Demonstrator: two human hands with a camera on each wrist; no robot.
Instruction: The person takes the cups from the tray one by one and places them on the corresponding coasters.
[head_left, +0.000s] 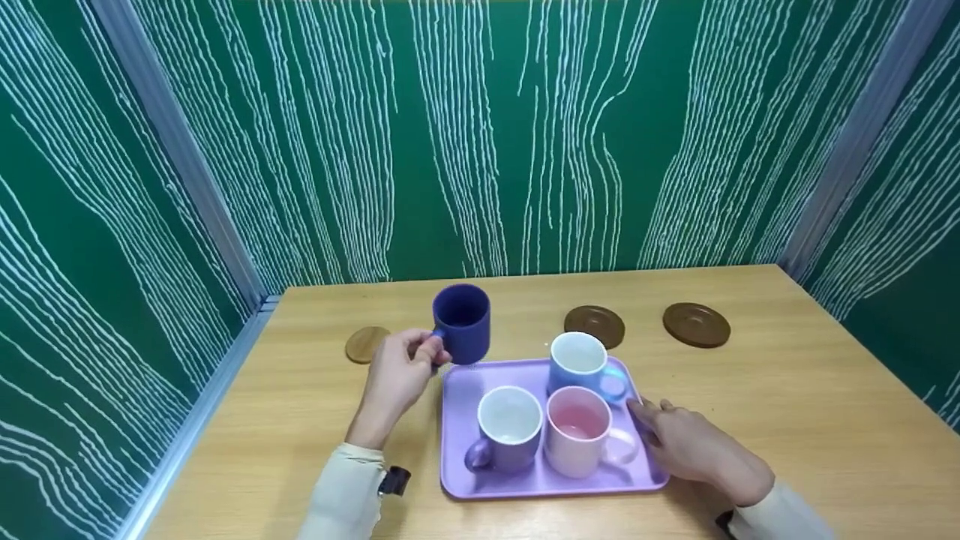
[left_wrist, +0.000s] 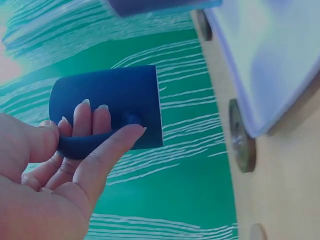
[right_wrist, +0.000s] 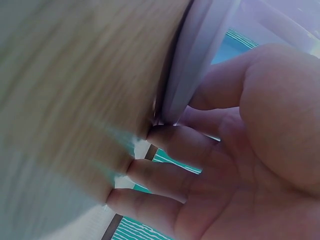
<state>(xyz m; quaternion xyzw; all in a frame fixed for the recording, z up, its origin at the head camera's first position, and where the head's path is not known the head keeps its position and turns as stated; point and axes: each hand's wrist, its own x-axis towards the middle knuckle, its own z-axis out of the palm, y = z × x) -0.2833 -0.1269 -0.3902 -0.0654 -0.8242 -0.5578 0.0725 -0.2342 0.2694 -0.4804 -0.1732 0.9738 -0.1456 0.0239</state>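
My left hand point(head_left: 401, 379) grips a dark blue mug point(head_left: 471, 337) by its handle, just beyond the back left corner of the lilac tray point(head_left: 465, 480). In the left wrist view the dark blue mug point(left_wrist: 107, 90) hangs clear of the table, fingers through its handle. On the tray stand a purple mug point(head_left: 517, 454) with a white inside, a pink mug point(head_left: 574, 454) and a light blue mug point(head_left: 562, 379). My right hand point(head_left: 694, 446) holds the tray's right edge. In the right wrist view its thumb is at the tray's rim point(right_wrist: 192, 65) and other fingertips touch the table.
A round light wooden coaster point(head_left: 366, 345) lies left of the dark blue mug. Two dark brown round coasters, one behind the light blue mug point(head_left: 589, 319) and one farther right point(head_left: 697, 325), lie toward the back. Green panels point(head_left: 525, 150) with white lines surround the wooden table point(head_left: 787, 420).
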